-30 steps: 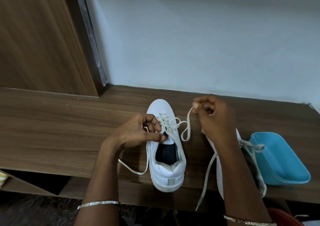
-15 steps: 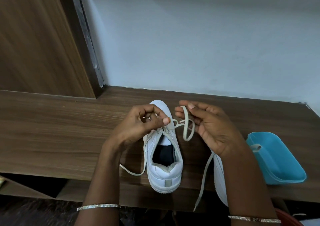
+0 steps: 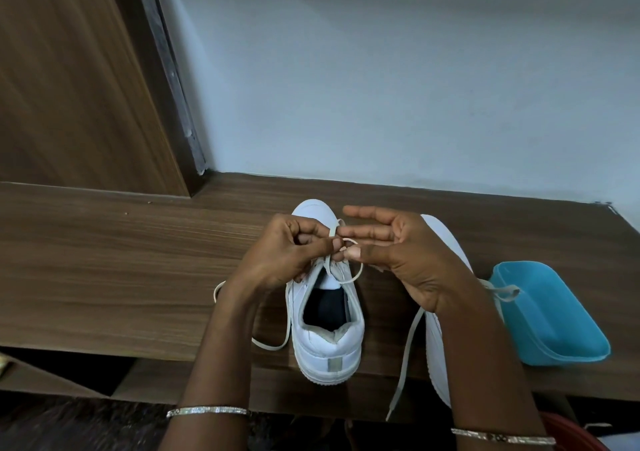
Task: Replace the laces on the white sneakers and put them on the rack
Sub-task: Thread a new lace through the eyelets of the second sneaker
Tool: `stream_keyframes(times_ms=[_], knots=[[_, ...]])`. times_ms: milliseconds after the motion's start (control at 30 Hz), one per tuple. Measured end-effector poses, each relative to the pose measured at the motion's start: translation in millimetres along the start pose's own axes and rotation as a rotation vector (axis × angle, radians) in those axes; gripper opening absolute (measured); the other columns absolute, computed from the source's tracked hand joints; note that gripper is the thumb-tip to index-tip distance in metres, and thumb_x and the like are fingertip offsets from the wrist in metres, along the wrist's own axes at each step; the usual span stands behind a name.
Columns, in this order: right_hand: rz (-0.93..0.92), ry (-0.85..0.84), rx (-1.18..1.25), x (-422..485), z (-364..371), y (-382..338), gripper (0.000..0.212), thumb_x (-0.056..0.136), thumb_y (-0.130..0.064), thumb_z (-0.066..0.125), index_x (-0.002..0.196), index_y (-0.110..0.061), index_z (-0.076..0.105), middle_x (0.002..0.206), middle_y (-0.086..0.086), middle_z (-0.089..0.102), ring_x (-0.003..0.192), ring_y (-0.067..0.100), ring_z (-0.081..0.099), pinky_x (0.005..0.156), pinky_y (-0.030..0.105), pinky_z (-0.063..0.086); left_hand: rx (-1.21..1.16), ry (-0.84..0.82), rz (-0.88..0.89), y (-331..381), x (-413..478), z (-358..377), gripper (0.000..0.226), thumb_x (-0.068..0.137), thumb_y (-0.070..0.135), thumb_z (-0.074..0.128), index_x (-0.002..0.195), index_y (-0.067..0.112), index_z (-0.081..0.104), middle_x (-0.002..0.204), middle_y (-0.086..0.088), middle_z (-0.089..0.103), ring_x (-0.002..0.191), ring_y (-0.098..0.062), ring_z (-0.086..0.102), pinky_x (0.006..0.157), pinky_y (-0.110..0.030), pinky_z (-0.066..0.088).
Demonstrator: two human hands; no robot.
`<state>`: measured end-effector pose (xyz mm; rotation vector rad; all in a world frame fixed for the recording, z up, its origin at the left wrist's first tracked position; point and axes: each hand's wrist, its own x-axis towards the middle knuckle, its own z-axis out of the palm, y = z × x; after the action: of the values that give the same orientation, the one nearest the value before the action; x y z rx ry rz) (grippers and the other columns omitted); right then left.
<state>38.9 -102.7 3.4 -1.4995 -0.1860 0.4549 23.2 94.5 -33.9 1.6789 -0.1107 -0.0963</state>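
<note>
White sneaker (image 3: pixel 325 346) lace (image 3: pixel 358 272) between left hand (image 3: pixel 287 253), right hand (image 3: pixel 405 256)

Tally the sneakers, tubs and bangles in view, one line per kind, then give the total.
White sneakers: 2, the middle sneaker and the half-hidden sneaker
Blue tub: 1
Bangles: 2, the left-wrist bangle and the right-wrist bangle
Total: 5
</note>
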Motion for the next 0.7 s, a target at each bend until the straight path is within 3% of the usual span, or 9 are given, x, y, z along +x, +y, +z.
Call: stream_keyframes(times_ms=[67, 167, 233, 267, 333, 433, 533, 633, 700], knots=[[-0.002, 0.085, -0.098, 0.9, -3.8, 1.8, 0.046, 0.077, 0.012, 0.077, 0.118, -0.007, 0.068, 0.099, 0.012, 0.078, 0.09, 0.026, 0.076, 0.076, 0.029, 0.061, 0.018, -0.013, 0.007, -0.8, -0.1, -0.1, 0.011, 0.09, 0.016, 0.074, 0.082, 0.009, 0.075, 0.061, -0.001, 0.069, 0.039, -0.01, 0.04, 0.039, -0.018, 0.034], [-0.021, 0.264, -0.187, 3.3, -9.8, 7.0, 0.029, 0.075, 0.007, 0.081, 0.102, -0.002, 0.073, 0.084, 0.014, 0.077, 0.079, 0.027, 0.077, 0.076, 0.035, 0.062, 0.084, 0.008, 0.059, -5.3, 3.3, 1.0, 0.014, 0.09, 0.027, 0.075, 0.092, 0.014, 0.081, 0.073, -0.008, 0.074, 0.055, -0.017, 0.052, 0.052, -0.026, 0.041], [-0.101, 0.414, -0.127, 4.5, -12.4, 6.5, 0.015, 0.08, 0.004, 0.079, 0.093, -0.002, 0.075, 0.081, 0.017, 0.076, 0.069, 0.026, 0.075, 0.068, 0.03, 0.061, 0.233, -0.005, 0.144, -9.4, 6.7, 2.3, 0.014, 0.09, 0.03, 0.075, 0.098, 0.021, 0.082, 0.088, -0.002, 0.076, 0.079, -0.015, 0.065, 0.07, -0.034, 0.05], [-0.155, 0.48, -0.069, 4.4, -13.5, 4.3, 0.011, 0.083, 0.003, 0.077, 0.092, -0.002, 0.074, 0.082, 0.017, 0.075, 0.065, 0.023, 0.074, 0.065, 0.027, 0.061, 0.319, -0.033, 0.191, -10.7, 8.3, 4.0, 0.013, 0.089, 0.029, 0.074, 0.099, 0.024, 0.082, 0.089, 0.004, 0.074, 0.088, -0.012, 0.064, 0.078, -0.032, 0.05], [-0.254, 0.538, 0.045, 3.6, -14.6, -1.6, 0.011, 0.086, 0.002, 0.073, 0.096, 0.0, 0.073, 0.084, 0.016, 0.072, 0.062, 0.016, 0.072, 0.063, 0.021, 0.059, 0.413, -0.088, 0.244, -9.4, 9.1, 8.1, 0.015, 0.088, 0.031, 0.074, 0.1, 0.027, 0.082, 0.084, 0.012, 0.066, 0.093, -0.009, 0.057, 0.08, -0.023, 0.046], [-0.303, 0.465, 0.135, 1.8, -12.4, -6.4, 0.01, 0.089, 0.003, 0.068, 0.098, -0.001, 0.071, 0.084, 0.013, 0.071, 0.069, 0.015, 0.071, 0.069, 0.02, 0.059, 0.393, 0.036, 0.263, -2.9, 6.3, 5.9, 0.017, 0.087, 0.039, 0.072, 0.092, 0.026, 0.082, 0.076, 0.013, 0.061, 0.079, -0.003, 0.055, 0.069, -0.02, 0.041], [-0.28, 0.295, 0.226, 1.9, -2.3, -6.6, 0.006, 0.092, 0.0, 0.063, 0.096, -0.003, 0.067, 0.084, 0.015, 0.071, 0.084, 0.026, 0.071, 0.079, 0.03, 0.061, 0.332, 0.175, 0.177, 0.8, -0.1, -11.9, 0.015, 0.085, 0.037, 0.077, 0.078, 0.024, 0.076, 0.067, 0.013, 0.061, 0.052, -0.001, 0.045, 0.055, -0.022, 0.037], [-0.248, 0.135, 0.334, 3.6, 11.7, -5.1, 0.012, 0.089, -0.007, 0.065, 0.099, 0.0, 0.062, 0.089, 0.019, 0.072, 0.092, 0.034, 0.072, 0.085, 0.039, 0.061, 0.301, 0.042, 0.031, -2.2, -7.9, -29.2, 0.028, 0.072, 0.037, 0.09, 0.077, 0.019, 0.069, 0.06, 0.011, 0.057, 0.054, -0.005, 0.047, 0.057, -0.024, 0.037], [-0.194, 0.086, 0.289, 4.7, 21.7, -2.0, 0.015, 0.092, -0.005, 0.064, 0.104, 0.004, 0.06, 0.094, 0.022, 0.073, 0.094, 0.034, 0.073, 0.079, 0.037, 0.063, 0.325, -0.031, -0.046, -4.2, -10.3, -32.5, 0.044, 0.058, 0.046, 0.094, 0.077, 0.017, 0.067, 0.061, 0.006, 0.057, 0.057, -0.009, 0.05, 0.06, -0.029, 0.039]])
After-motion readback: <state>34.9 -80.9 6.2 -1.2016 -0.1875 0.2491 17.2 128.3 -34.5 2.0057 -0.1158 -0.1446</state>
